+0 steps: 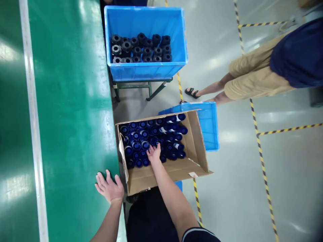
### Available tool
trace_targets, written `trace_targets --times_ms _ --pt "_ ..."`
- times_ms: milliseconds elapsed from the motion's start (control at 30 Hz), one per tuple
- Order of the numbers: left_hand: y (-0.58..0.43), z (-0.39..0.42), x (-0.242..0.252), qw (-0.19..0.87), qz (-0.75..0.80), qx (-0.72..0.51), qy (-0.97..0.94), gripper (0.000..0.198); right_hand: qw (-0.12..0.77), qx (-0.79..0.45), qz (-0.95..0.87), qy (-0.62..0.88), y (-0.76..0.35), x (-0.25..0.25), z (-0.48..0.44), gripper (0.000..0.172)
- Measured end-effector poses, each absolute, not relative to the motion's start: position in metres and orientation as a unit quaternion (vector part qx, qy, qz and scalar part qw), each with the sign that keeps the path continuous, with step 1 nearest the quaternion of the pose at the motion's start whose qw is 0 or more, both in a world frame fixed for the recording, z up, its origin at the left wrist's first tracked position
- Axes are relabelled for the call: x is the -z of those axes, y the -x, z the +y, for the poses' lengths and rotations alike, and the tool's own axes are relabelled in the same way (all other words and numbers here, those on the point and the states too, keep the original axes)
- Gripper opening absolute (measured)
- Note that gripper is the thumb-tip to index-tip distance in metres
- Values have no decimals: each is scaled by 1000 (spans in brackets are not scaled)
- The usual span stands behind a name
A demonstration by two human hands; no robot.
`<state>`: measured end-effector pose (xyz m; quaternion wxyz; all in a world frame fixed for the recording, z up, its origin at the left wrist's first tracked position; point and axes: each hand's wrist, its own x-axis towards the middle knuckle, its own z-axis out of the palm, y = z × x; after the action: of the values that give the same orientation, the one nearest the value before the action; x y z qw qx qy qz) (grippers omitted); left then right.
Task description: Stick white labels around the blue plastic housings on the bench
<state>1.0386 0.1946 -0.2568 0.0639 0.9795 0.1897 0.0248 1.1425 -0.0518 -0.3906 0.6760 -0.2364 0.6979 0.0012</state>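
Many glossy blue cylinders (135,146) in brown cardboard (140,178), right hand (153,153) at them, grip wide

Table (73,101) looks smooth and glossy, carton (141,177) matt cardboard, cylinders (135,135) inside it shiny (plastic or metal, cannot tell), crate (148,71) smooth plastic with slight sheen, floor (232,188) smooth and reflective, person's shorts (252,84) matt cloth.

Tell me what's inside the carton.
In the carton, rows of blue parts, some with white patches. The right hand hides some of the view; whatever lies beneath the parts is covered.
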Motion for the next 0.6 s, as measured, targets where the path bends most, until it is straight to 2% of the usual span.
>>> trace_targets --times_ms 433,600 --pt "-1029 189 260 92 215 24 -972 48 605 -66 709 356 -1124 394 -60 48" --pt "-1035 180 260 143 241 35 -959 51 596 -108 641 471 -1119 349 -52 44"
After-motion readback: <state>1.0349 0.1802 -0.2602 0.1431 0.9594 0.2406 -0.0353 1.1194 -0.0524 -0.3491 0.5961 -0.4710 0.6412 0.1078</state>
